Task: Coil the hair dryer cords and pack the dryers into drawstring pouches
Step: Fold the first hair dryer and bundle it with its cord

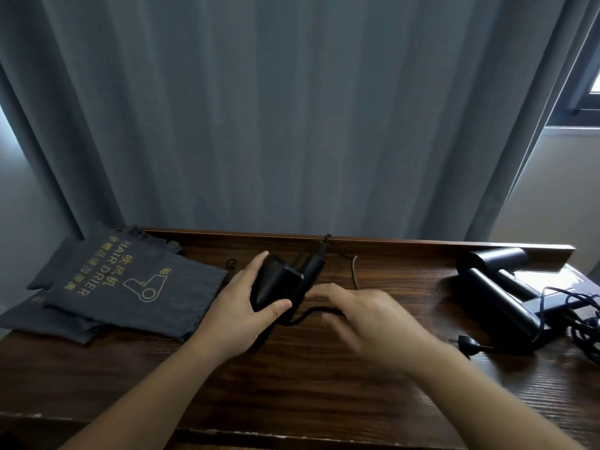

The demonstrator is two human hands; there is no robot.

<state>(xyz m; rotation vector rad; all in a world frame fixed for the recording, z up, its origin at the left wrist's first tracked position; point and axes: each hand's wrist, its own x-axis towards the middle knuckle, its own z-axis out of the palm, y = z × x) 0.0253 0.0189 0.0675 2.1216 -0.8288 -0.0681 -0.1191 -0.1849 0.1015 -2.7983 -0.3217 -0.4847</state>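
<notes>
Pouches of dark grey cloth with gold "HAIR DRIER" lettering and a dryer emblem [130,284] lie stacked at the left end of a dark wood-grain table [308,384]; just beside them, the left hand [242,303] grips the body of a black folding hair dryer [279,284] at the table's middle, thumb across its near face, fingers curled over the far side; the dryer's black cord [305,315] loops below it and runs under the right hand [367,316], which is motion-blurred, fingers bent over the cord, though whether they pinch it cannot be told; at the right end lie more black hair dryers [500,287] amid a tangled dark cord [581,323], its black plug [467,345] flat on the wood; blue-grey curtains [259,108] hang behind.
</notes>
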